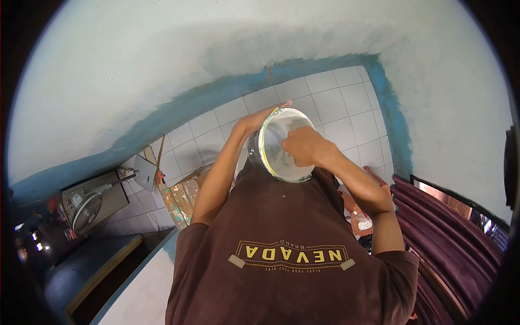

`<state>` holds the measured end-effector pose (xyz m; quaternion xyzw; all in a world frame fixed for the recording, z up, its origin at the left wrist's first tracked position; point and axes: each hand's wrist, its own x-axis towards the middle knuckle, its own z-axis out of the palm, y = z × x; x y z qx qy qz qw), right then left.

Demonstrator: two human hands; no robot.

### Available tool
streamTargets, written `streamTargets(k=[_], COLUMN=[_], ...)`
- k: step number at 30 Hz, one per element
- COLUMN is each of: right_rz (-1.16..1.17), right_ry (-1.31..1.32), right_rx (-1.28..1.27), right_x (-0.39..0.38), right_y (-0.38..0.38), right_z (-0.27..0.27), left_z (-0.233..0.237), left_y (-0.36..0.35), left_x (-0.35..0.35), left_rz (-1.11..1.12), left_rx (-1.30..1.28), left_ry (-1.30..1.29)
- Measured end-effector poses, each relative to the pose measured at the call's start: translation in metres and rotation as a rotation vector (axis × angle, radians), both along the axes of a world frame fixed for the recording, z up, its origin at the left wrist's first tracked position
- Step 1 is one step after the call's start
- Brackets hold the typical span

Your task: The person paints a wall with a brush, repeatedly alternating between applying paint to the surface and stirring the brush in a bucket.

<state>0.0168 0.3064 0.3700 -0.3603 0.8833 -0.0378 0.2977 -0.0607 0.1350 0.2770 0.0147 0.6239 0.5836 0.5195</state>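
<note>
**Reaches into tilted bucket (271, 136) with right hand (303, 145)**

Shows tiled floor (325, 108) and wall (244, 43) beyond both hands, fan (86, 212) well left of left hand (260, 118), purple curtain (449, 227) right of right hand. Blocks part of bucket's inside with right hand, curled nearly closed; cannot tell whether gripping anything. Supports bucket's outer side with left hand, partly open.

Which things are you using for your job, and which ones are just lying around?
Job things:
- bucket, tilted
- left hand, holding it
- right hand, curled at its mouth

Probably just around:
- fan
- purple curtain, hanging
</note>
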Motion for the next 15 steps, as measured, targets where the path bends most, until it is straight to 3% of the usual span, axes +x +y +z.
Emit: streamTargets(k=[2, 7, 10, 13, 15], right_rz=[-0.007, -0.181, -0.112, 0.058, -0.105], right_ry=[-0.073, -0.035, 0.035, -0.101, -0.097], right_rx=[-0.210, -0.196, -0.060, 0.020, -0.325], right_x=[-0.009, -0.017, -0.010, -0.009, -0.015], right_y=[0.010, 0.015, -0.003, -0.008, 0.008], right_z=[-0.010, 0.003, -0.002, -0.005, -0.007], left_z=[0.013, -0.003, -0.003, -0.008, -0.006], left_y=[-0.001, -0.005, -0.006, -0.004, -0.003], left_x=[0.006, 0.006, 0.007, 0.004, 0.003], left_rz=[0.030, 0.035, 0.089, 0.014, 0.020], left_rx=[0.013, 0.071, 0.039, -0.030, 0.053], left_ry=[0.024, 0.013, 0.051, 0.019, 0.049])
